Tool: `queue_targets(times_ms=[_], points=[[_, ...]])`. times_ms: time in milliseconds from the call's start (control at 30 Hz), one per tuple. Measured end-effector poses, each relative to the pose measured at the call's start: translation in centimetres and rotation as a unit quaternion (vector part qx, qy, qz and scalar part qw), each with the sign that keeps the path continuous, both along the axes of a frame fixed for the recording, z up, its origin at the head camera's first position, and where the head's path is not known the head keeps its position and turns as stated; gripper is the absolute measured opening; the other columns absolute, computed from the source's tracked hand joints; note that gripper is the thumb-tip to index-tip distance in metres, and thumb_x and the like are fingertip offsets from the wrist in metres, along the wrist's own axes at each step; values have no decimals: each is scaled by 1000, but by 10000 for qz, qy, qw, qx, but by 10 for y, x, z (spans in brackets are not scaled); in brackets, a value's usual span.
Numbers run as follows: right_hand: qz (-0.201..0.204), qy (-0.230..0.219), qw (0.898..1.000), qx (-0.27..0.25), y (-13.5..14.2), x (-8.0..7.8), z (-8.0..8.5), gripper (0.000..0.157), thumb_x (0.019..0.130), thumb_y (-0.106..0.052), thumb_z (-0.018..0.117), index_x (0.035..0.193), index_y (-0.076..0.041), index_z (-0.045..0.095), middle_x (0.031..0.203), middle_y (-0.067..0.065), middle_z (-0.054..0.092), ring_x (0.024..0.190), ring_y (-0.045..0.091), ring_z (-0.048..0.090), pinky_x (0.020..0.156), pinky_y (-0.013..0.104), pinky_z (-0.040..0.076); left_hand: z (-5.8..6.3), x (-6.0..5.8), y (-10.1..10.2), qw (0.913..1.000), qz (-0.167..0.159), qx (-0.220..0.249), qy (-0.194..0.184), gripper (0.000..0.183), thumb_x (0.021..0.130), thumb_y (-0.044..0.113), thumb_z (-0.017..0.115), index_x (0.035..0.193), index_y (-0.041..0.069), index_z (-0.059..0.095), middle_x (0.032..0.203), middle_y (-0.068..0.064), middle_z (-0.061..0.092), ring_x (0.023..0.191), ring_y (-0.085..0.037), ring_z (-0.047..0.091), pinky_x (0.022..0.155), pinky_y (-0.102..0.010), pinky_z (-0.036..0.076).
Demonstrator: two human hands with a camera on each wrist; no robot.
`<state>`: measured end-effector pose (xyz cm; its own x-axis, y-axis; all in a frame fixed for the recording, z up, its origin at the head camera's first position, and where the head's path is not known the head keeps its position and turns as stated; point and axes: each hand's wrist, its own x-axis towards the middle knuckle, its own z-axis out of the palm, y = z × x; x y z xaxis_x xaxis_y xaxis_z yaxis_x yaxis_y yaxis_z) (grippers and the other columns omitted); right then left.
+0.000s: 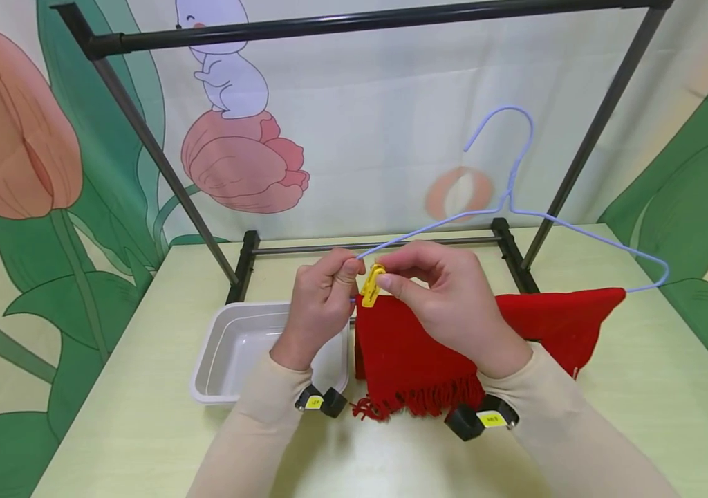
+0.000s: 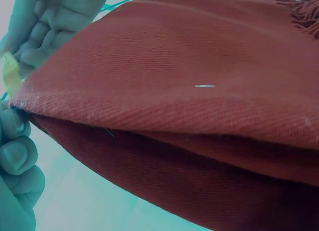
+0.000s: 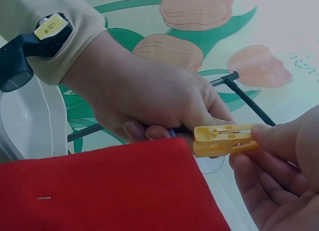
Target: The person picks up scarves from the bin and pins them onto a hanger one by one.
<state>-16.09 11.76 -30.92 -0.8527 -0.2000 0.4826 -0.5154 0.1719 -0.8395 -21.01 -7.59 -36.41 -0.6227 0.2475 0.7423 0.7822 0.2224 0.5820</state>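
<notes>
A red fringed scarf (image 1: 416, 353) hangs folded over the lower bar of a light-blue wire hanger (image 1: 447, 220). My left hand (image 1: 323, 304) grips the hanger's left end, beside the scarf's top corner. Between thumb and fingers, my right hand (image 1: 453, 297) pinches a yellow clothespin (image 1: 371, 285). In the right wrist view the clothespin (image 3: 224, 139) lies at the scarf's upper corner (image 3: 174, 151), close to the left hand; whether its jaws bite the cloth I cannot tell. The left wrist view shows the scarf's two layers (image 2: 164, 91) parted below the fold.
A white plastic basin (image 1: 205, 366) stands on the table (image 1: 124, 387), left of the scarf and partly behind the left forearm. Behind the hands rises a black metal rack with a top rail (image 1: 354, 24) and slanted posts. A flower-printed curtain (image 1: 366, 138) hangs at the back.
</notes>
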Motion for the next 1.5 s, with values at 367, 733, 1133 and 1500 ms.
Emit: queue_targets(times_ms=[367,733,1133,1500], points=[[-232,196,9963,799,-10,0,-5,15,90,4,83,104,-2,84,94,8,82,88,19,77,89,27,63,-2,0,5,9990,32,-44,439,11,105,-3,61,94,-1,65,63,-9,56,50,-15,49,47,-19,40],[-118,331,9853,1669,-9,3,-6,23,94,-1,81,117,-2,82,104,7,81,92,20,77,84,40,68,-12,-7,6,9974,34,181,699,40,114,29,50,95,-3,67,68,-12,62,54,-17,53,52,-20,46],[-577,620,9736,2118,20,25,-4,34,101,-13,75,134,-8,70,123,5,76,107,19,70,86,37,64,-10,-6,5,9981,228,111,553,30,113,17,53,94,-3,67,64,-10,58,53,-17,53,51,-20,45],[281,-1267,9125,3880,164,63,-65,1,102,-19,75,103,-20,76,88,-18,69,75,-3,58,66,22,55,-10,-8,-3,9972,377,127,628,21,109,7,58,95,-4,68,63,-10,55,53,-16,49,50,-17,41]])
